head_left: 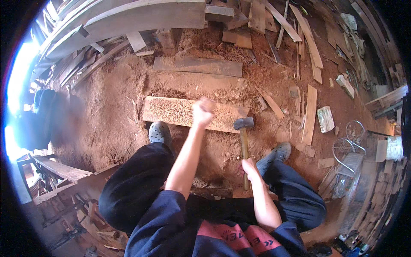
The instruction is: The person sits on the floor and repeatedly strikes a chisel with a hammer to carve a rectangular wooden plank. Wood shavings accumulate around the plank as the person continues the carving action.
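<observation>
A flat, pale wooden board (167, 112) lies on the ground in front of me, and small dark specks cover much of its top. Over the middle of this board is my left hand (203, 115), its fingers curled closed and partly blurred; what they hold, if anything, does not show. My right hand (249, 168) is wrapped round the wooden handle of a hammer (244, 143). The hammer's dark head (243, 123) is at the board's right end; whether it touches the wood I cannot tell.
My grey clogs (160, 132) stand on the reddish dirt near the board. Beyond lies another plank (199, 66), with a long bench-like beam (145, 19) behind it. Scrap wood (309, 115) and a wire rack (349, 156) are to the right. A blurred dark shape (55, 115) shows at left.
</observation>
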`<control>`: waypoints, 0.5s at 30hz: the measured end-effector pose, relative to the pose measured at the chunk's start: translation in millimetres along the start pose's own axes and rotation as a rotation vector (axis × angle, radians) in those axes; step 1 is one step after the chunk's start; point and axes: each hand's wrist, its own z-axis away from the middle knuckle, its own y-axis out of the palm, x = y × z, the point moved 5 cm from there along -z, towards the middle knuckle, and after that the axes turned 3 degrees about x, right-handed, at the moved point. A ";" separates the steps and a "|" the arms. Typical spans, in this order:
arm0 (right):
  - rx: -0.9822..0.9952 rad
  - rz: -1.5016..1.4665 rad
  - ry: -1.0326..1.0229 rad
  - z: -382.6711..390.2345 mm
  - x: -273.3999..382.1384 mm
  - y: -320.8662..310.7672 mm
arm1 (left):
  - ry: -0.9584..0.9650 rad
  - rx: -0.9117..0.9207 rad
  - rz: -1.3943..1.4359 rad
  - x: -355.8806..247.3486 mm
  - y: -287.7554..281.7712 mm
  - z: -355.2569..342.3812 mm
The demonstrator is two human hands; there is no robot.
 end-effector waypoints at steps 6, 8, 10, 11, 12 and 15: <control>-0.122 0.071 -0.082 -36.0 -27.4 4.7 | 0.065 0.070 0.228 38.0 -20.2 -14.3; -0.061 -0.016 0.001 -5.6 -6.0 -3.7 | -0.015 -0.144 0.666 20.0 -59.1 -24.3; -0.023 -0.088 0.036 20.0 16.0 -0.2 | -0.060 -0.156 0.739 20.7 -63.4 -21.8; -0.019 -0.090 0.021 19.5 17.0 1.6 | -0.040 -0.149 0.575 9.3 -59.7 -20.3; -0.010 -0.090 0.005 15.7 15.2 5.6 | -0.011 -0.123 0.407 -2.9 -46.9 -14.9; 0.011 -0.127 -0.015 7.9 6.0 6.2 | 0.394 0.232 -0.254 -80.2 45.5 27.0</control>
